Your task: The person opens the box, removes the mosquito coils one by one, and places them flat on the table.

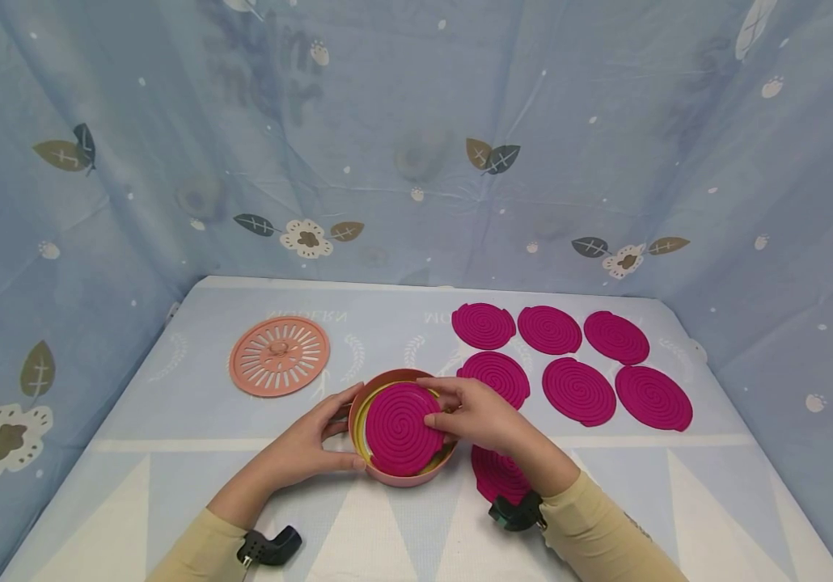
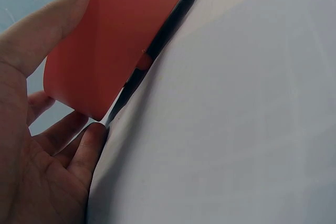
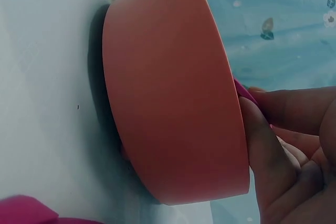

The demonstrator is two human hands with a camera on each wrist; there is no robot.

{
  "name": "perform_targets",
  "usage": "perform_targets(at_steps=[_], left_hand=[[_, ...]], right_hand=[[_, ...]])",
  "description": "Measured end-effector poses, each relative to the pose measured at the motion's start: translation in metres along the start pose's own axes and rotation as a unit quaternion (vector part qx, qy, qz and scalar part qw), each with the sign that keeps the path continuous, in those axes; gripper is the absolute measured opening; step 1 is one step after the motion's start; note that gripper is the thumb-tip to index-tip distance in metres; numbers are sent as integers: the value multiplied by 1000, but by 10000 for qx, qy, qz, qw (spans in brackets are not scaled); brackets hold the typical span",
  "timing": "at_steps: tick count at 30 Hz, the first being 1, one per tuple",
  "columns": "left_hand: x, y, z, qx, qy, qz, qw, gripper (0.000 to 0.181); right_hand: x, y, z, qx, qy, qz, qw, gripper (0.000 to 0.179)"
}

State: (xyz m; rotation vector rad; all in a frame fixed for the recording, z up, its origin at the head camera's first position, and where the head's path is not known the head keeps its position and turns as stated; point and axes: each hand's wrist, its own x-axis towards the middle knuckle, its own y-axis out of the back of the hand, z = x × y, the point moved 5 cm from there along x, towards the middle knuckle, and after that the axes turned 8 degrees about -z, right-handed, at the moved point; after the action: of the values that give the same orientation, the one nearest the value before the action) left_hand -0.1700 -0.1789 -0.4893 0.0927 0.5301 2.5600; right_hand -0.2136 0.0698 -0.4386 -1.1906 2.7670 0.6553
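A round coral mosquito coil box (image 1: pixel 400 480) with a yellow band inside its rim stands at the middle front of the table. My left hand (image 1: pixel 309 443) grips its left side, thumb at the front and fingers behind; in the left wrist view the thumb lies on the box wall (image 2: pixel 115 35). Between thumb and fingers, my right hand (image 1: pixel 485 414) pinches the right edge of a magenta mosquito coil (image 1: pixel 403 428). That coil lies tilted over the box opening and covers most of the inside. From the right wrist, only a sliver of coil (image 3: pixel 244 91) shows above the rim.
A coral slotted lid (image 1: pixel 280 356) with a central knob lies at the back left. Several more magenta coils (image 1: pixel 579 391) lie flat in rows on the right. Another coil (image 1: pixel 496 475) is partly under my right forearm. Patterned curtains (image 1: pixel 416 145) surround the table.
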Motion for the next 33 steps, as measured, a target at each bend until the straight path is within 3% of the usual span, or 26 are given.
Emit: perform_targets(at_steps=[10,26,33], left_hand=[[0,1,2,-64,-114,-49,9999,109],[0,1,0,-33,-209,-97,9997,107],[0,1,-2,-81,-101,-77,9999,107]], right_hand=[[-2,5,5,729,4,186,9972,56],[-11,14,10,998,122,387,9942,62],[-20,22,13,1237,146,497,9910,62]])
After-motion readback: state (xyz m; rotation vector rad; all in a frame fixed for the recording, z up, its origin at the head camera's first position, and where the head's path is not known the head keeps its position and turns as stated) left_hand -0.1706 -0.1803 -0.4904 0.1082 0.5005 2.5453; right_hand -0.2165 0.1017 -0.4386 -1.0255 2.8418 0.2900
